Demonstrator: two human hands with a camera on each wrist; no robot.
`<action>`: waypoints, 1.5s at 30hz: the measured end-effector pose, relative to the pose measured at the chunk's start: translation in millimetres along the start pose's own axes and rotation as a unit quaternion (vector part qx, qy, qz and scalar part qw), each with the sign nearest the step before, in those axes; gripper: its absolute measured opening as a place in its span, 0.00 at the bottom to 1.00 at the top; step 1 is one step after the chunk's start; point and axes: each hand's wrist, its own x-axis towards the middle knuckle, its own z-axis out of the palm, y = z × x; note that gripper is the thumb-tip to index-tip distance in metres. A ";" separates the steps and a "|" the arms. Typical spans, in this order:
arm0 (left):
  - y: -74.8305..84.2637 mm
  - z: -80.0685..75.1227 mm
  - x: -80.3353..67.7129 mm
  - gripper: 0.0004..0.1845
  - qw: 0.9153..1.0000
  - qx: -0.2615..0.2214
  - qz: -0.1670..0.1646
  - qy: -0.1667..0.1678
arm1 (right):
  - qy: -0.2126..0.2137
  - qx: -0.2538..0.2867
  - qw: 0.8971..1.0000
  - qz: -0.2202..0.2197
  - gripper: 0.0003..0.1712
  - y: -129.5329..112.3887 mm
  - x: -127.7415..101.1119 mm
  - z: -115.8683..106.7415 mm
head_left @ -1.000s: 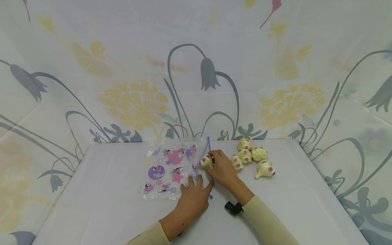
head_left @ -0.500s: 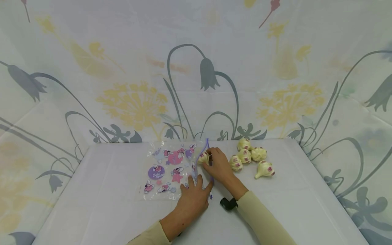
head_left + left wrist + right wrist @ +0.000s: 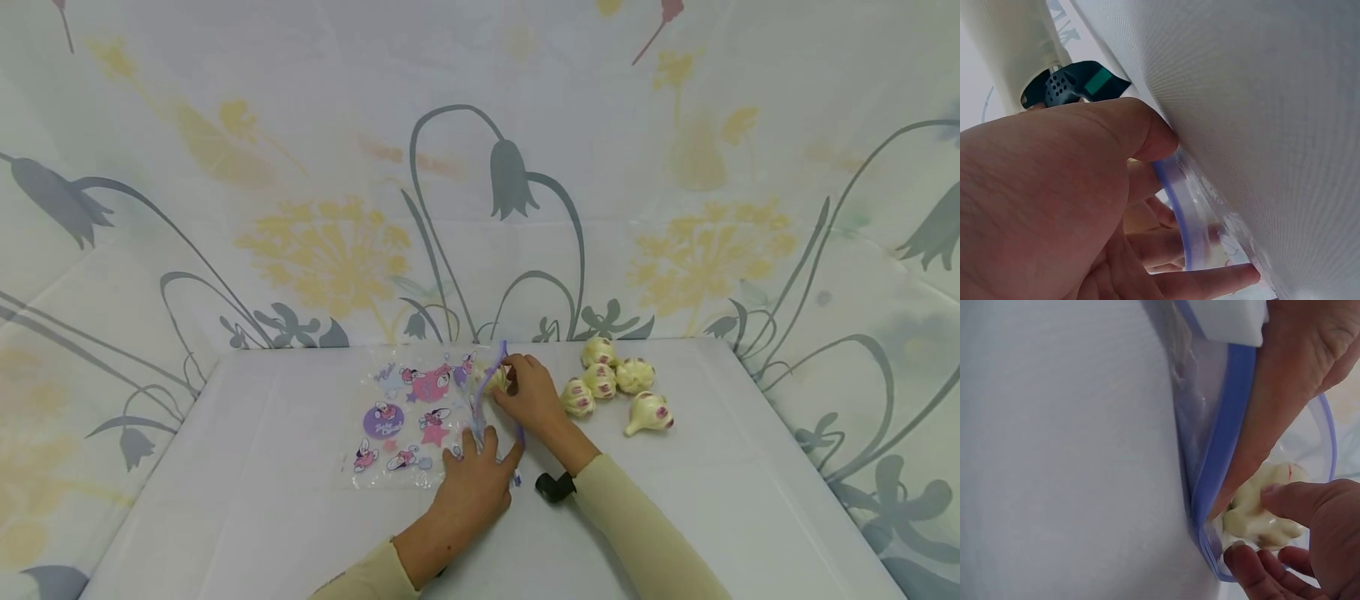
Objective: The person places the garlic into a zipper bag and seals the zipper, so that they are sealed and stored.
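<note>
A clear zip bag [image 3: 430, 385] with pink and purple cartoon prints lies flat on the table, its purple zip edge [image 3: 1230, 425] bowed apart at the mouth. My left hand [image 3: 474, 492] rests on the bag's near right part, fingers spread and straight, thumb by the zip edge. My right hand [image 3: 534, 404] holds a pale garlic bulb [image 3: 1257, 509] between thumb and fingers. That bulb is inside the bag's mouth, behind the film in the head view. The right wrist view shows the thumb on top of the bulb and the fingertips below it.
Several more garlic bulbs [image 3: 600, 381] with purple marks are grouped right of my right hand; one bulb [image 3: 649, 414] lies slightly nearer. A black wrist camera [image 3: 555, 487] sticks out from the right sleeve. Behind the white table [image 3: 285, 467] hangs a flower-print cloth [image 3: 480, 275].
My right hand has moved left with the garlic bulb, from the zip edge into the bag's mouth. The left hand has stayed in place on the bag.
</note>
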 end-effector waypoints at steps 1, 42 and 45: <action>0.1 0.0 -0.1 0.31 1.000 0.000 0.000 0.002 | -0.002 0.001 1.000 0.003 0.26 0.2 1.2 0.6; 1.7 -0.9 1.0 0.31 1.000 -0.016 -0.009 -0.006 | 0.022 0.002 0.999 0.040 0.13 -8.0 2.9 -3.8; 1.4 -1.0 1.0 0.30 1.000 -0.018 -0.009 -0.009 | 0.034 0.002 0.999 0.028 0.15 -10.0 -2.9 -7.5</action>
